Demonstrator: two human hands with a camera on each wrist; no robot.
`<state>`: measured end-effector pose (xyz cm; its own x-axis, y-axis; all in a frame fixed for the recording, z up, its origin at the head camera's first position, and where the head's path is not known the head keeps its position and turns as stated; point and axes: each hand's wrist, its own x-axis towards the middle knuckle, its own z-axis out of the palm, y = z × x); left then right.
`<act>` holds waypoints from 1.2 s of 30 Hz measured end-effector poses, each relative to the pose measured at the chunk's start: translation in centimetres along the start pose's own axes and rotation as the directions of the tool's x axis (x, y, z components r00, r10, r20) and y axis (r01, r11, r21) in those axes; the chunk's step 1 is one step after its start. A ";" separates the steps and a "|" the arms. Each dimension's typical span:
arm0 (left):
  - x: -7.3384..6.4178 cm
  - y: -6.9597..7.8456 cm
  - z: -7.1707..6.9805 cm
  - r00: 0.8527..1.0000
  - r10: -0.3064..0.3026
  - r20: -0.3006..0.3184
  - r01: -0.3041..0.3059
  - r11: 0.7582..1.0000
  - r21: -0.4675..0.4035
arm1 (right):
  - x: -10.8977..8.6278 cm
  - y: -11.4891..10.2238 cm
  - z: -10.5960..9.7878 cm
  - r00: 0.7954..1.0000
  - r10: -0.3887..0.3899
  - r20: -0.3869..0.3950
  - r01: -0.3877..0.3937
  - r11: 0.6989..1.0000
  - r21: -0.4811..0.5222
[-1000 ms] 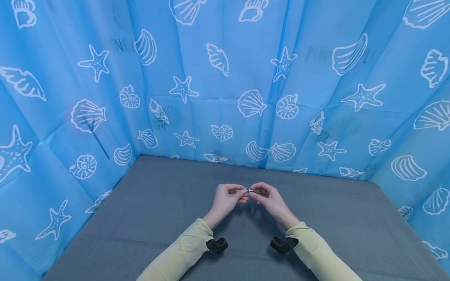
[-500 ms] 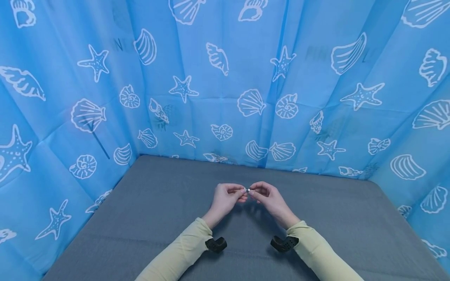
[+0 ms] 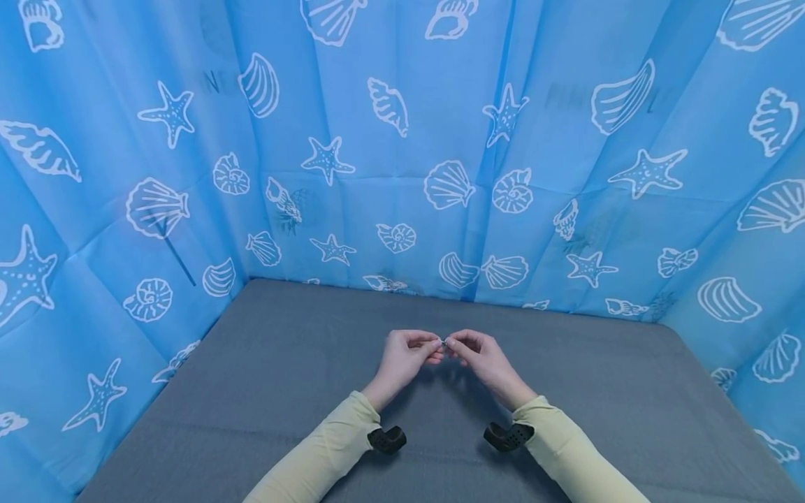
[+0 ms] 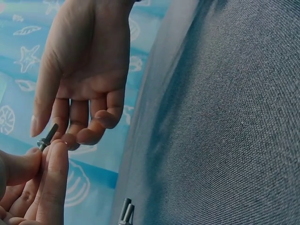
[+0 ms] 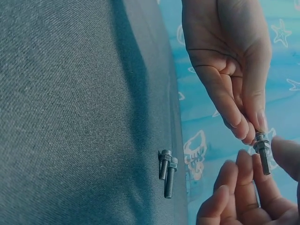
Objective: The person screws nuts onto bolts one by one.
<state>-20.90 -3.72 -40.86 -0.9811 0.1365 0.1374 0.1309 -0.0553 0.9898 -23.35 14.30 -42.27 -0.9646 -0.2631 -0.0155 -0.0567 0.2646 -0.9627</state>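
Note:
My left hand [image 3: 405, 356] pinches a small silvery bolt [image 5: 266, 161] at its head end, between thumb and fingertips. A nut [image 5: 261, 145] sits on the bolt near those fingertips, and the threaded shank points toward the other hand. Around that shank, my right hand [image 3: 484, 356] holds its thumb and fingers loosely bent, with a gap between thumb and bolt in the right wrist view. In the left wrist view the bolt's end [image 4: 54, 128] shows between the right thumb and fingers. In the head view the fingertips cover most of the bolt.
Two more bolts, each with a nut, lie side by side on the grey cloth-covered table [image 3: 302, 363]; one bolt [image 5: 169, 183] is slightly lower in the right wrist view. A blue curtain [image 3: 402, 140] with white shell patterns surrounds the table's back and sides.
My right fingertips have shifted slightly left over the bolt, so less of it shows in the head view. My left hand stays nearly still.

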 end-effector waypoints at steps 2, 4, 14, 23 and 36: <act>0.1 -0.1 0.0 1.000 -0.003 -0.002 0.003 1.000 -0.005 | 0.0 0.1 0.0 1.000 -0.008 0.005 0.008 1.000 0.015; 0.3 -0.4 0.0 1.000 -0.008 -0.002 0.008 1.000 -0.008 | 0.0 0.0 0.0 1.000 -0.013 0.007 0.013 0.999 0.030; 1.5 -3.1 -0.1 1.000 0.003 -0.016 -0.003 1.000 0.014 | 0.2 0.0 -0.2 0.999 0.030 0.024 -0.030 1.000 0.002; 1.3 -2.7 -0.1 1.000 -0.007 -0.006 0.007 1.000 -0.030 | 0.1 0.1 -0.1 0.999 -0.039 0.004 0.039 0.997 0.070; 1.5 -2.8 -0.1 1.000 0.002 0.007 -0.002 0.999 -0.046 | 0.1 -0.3 0.0 0.999 -0.034 -0.007 0.034 0.999 0.039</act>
<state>-22.78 -3.45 -43.41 -0.9797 0.1433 0.1401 0.1263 -0.1010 0.9868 -23.45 14.22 -42.02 -0.9640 -0.2651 0.0188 -0.0792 0.2191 -0.9725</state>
